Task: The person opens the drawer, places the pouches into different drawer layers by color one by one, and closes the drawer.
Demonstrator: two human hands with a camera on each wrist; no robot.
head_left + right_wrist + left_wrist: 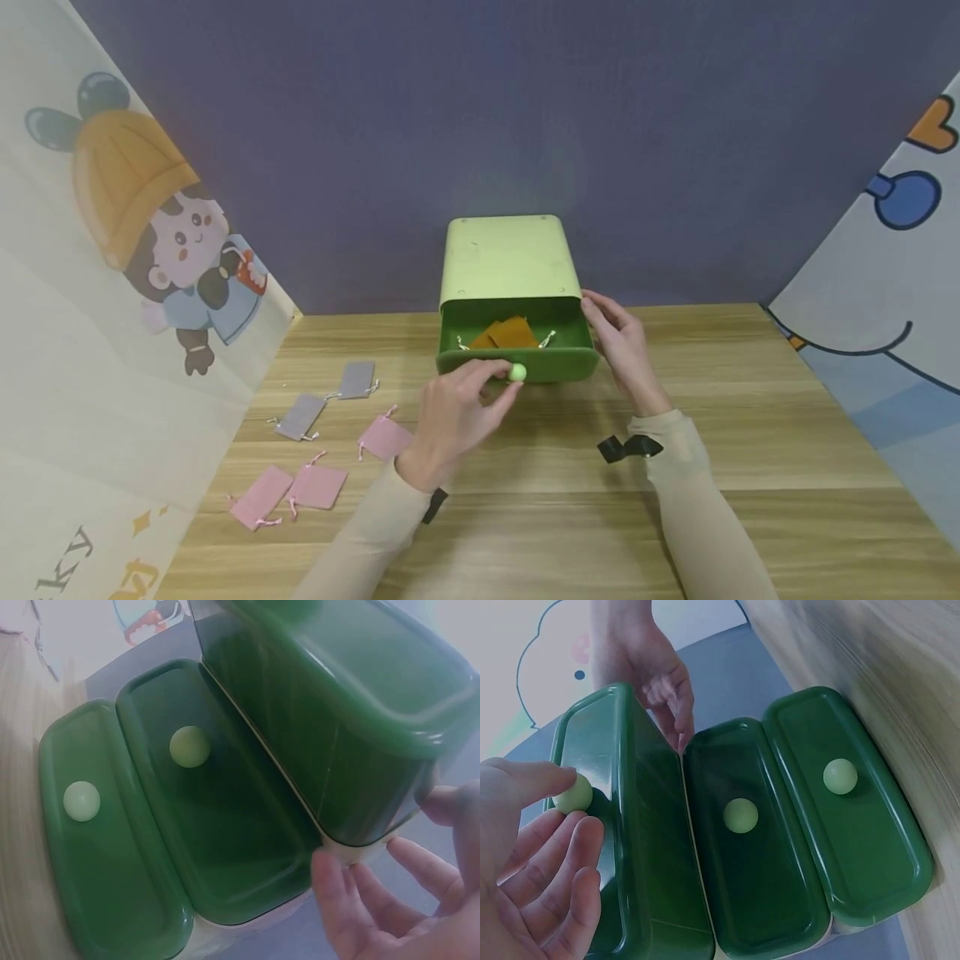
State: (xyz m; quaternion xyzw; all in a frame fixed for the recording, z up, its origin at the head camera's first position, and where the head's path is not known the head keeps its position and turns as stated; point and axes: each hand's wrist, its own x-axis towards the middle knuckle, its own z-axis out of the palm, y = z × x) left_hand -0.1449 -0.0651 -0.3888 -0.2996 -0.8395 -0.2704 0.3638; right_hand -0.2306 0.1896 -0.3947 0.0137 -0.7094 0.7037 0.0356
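At the far side of the worktop (555,517), close to the dark blue wall (360,150), stands a pale yellow-green box (510,254) with three green drawers. The top drawer (562,365) is open toward the person. Some orange-brown bags (516,332) with white strings lie inside it. The left hand (453,417) pinches the round, light green knob (518,372) of this drawer with its thumb and fingers. The right hand (621,342) touches the right side of the box at its front edge, with its fingers loosely stretched out. Below, the middle drawer (761,889) and the bottom drawer (870,847) are closed, and each has a round knob too.

To the left of the box, five little bags lie flat on the worktop. Two are grey: a far one (357,380) and a nearer one (302,416). Three are pink: one (386,436) near the left wrist, and two (260,497) (318,486) side by side, nearer and more to the left.
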